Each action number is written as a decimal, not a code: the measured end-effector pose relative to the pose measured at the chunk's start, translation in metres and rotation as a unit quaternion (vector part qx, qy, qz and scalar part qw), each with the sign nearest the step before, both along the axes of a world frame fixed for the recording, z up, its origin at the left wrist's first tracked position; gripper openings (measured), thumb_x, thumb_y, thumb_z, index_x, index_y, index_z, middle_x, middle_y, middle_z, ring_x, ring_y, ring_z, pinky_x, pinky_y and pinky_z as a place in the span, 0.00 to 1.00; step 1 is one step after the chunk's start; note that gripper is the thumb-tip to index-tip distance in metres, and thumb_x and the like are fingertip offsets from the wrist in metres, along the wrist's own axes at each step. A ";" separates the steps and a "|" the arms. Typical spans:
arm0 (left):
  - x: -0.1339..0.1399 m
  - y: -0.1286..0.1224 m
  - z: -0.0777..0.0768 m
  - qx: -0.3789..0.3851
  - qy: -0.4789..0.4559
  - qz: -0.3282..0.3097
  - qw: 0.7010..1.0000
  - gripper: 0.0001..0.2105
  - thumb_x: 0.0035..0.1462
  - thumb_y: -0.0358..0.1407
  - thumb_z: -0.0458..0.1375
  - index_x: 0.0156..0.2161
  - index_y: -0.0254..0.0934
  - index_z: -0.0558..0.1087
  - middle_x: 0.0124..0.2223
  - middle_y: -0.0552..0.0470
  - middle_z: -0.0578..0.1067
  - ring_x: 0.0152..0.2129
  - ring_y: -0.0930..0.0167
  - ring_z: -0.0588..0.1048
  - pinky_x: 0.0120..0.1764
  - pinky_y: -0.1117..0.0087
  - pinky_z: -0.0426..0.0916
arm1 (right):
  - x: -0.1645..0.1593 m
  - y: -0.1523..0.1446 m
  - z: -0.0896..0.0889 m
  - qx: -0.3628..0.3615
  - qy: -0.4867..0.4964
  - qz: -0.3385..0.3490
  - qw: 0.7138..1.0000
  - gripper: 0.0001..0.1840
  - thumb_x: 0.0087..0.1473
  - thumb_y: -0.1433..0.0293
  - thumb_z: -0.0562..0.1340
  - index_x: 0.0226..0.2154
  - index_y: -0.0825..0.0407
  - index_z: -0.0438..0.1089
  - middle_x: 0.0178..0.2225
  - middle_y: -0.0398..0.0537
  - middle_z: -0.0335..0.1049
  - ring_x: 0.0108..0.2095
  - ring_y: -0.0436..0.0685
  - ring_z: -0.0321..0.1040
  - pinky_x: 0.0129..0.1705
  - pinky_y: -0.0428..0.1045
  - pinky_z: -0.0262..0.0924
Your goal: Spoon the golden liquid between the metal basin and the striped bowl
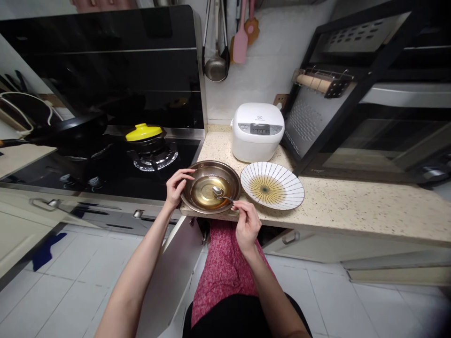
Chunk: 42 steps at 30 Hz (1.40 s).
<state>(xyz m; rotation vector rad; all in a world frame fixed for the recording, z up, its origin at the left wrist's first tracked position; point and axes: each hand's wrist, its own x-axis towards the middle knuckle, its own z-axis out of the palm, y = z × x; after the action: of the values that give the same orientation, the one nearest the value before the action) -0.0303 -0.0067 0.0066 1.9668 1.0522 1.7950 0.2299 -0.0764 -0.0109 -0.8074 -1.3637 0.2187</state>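
A wide, shallow metal bowl (234, 180) with clear liquid in it sits at the counter's front edge. My left hand (175, 186) is at its left rim, the fingers reaching over the edge and a gap showing between them and the thumb. Pinched in my right hand (247, 223) is the handle of a metal spoon (218, 192), whose head is over or in the liquid; which one I cannot tell. Right beside the bowl lies a white plate (296, 189) with dark radiating lines and a yellow centre.
A white rice cooker (258, 136) stands behind the plate. On the stove at left are a small pot with a yellow lid (143, 133) and a black wok (70, 127). A microwave (387, 141) is on the right. Below the bowl, a cabinet door (172, 277) hangs ajar.
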 end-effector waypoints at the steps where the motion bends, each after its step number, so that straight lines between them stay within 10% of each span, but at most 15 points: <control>1: 0.000 0.000 0.000 0.001 0.001 0.000 1.000 0.17 0.68 0.47 0.56 0.38 0.39 0.82 0.51 0.43 0.82 0.49 0.56 0.79 0.55 0.51 0.70 | -0.001 0.000 0.000 -0.003 0.006 -0.002 1.000 0.12 0.68 0.77 0.56 0.38 0.49 0.75 0.33 0.45 0.78 0.34 0.52 0.76 0.38 0.49 0.73; 42: 0.000 0.001 0.001 -0.009 0.009 0.016 1.000 0.19 0.67 0.50 0.55 0.37 0.39 0.82 0.50 0.42 0.82 0.48 0.55 0.79 0.54 0.51 0.71 | 0.056 -0.002 0.023 0.092 -0.001 -0.164 0.982 0.10 0.67 0.76 0.60 0.40 0.49 0.76 0.35 0.47 0.80 0.40 0.57 0.80 0.44 0.55 0.76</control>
<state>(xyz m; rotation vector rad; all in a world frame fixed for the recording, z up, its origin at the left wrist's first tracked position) -0.0301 -0.0061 0.0071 1.9704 1.1078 1.7809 0.2855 -0.0784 0.0121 -0.8620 -1.2111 -0.1630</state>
